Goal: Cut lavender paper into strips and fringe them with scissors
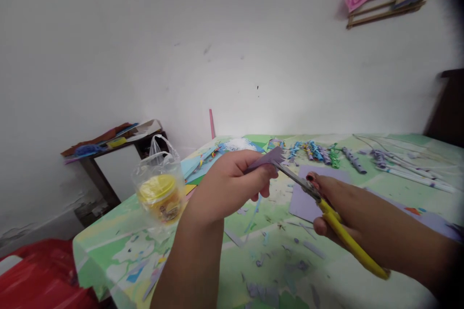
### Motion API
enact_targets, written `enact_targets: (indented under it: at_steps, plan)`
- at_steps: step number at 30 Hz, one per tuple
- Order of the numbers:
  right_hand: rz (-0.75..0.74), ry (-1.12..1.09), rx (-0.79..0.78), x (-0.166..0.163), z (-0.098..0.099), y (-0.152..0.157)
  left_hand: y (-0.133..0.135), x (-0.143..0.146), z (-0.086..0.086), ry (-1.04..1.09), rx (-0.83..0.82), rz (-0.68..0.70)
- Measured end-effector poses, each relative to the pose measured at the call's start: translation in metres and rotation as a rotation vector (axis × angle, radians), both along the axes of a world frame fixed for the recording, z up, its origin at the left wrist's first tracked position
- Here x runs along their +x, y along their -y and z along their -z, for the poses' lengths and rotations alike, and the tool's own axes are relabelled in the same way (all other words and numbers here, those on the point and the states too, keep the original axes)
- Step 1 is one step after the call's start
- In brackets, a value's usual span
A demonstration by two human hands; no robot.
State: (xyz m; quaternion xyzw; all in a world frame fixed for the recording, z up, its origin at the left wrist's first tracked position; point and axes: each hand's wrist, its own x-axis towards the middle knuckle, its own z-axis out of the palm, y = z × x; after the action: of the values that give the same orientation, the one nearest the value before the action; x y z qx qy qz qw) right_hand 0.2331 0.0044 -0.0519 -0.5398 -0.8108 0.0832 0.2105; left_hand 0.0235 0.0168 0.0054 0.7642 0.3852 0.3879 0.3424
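My left hand (pixel 237 181) pinches a strip of purple paper (pixel 267 158) whose far end is cut into a fringe. My right hand (pixel 348 207) is closed on yellow-handled scissors (pixel 342 234). Their blades reach left to the fringed end of the strip, touching or very close to it. Whether the blades are parted cannot be made out. Beneath the scissors lies a flat purple paper sheet (pixel 302 195) on the table.
Paper scraps (pixel 263 292) litter the green patterned tablecloth (pixel 203 270). Curled fringed paper rolls (pixel 315 151) line the back, with white sticks (pixel 416 176) at right. A bagged yellow-lidded tub (pixel 161 198) stands at left. A red plastic bag (pixel 47 275) is at lower left.
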Motion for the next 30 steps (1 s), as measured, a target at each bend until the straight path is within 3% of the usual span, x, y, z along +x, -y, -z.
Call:
enact_targets:
  at_steps: [3, 10, 19, 22, 26, 30]
  plan:
    - [0.005, 0.034, -0.036, 0.000, 0.002, 0.000, 0.001, 0.003, 0.001, -0.051, 0.074, -0.074]
    - [-0.064, 0.037, -0.089, -0.007, -0.002, 0.006, 0.002, -0.001, 0.001, -0.088, 0.053, -0.017]
    - [-0.140, 0.035, -0.019, -0.013, 0.004, 0.006, 0.004, -0.004, -0.001, -0.060, 0.021, 0.006]
    - [-0.162, -0.003, -0.039, -0.012, 0.007, 0.004, 0.004, -0.005, -0.001, -0.005, -0.053, 0.048]
    - [-0.193, -0.056, -0.041, -0.011, 0.006, 0.004, 0.001, -0.011, 0.000, 0.116, -0.163, 0.206]
    - [-0.188, -0.078, -0.019, -0.009, 0.004, 0.006, -0.001, -0.016, 0.001, 0.146, -0.156, 0.244]
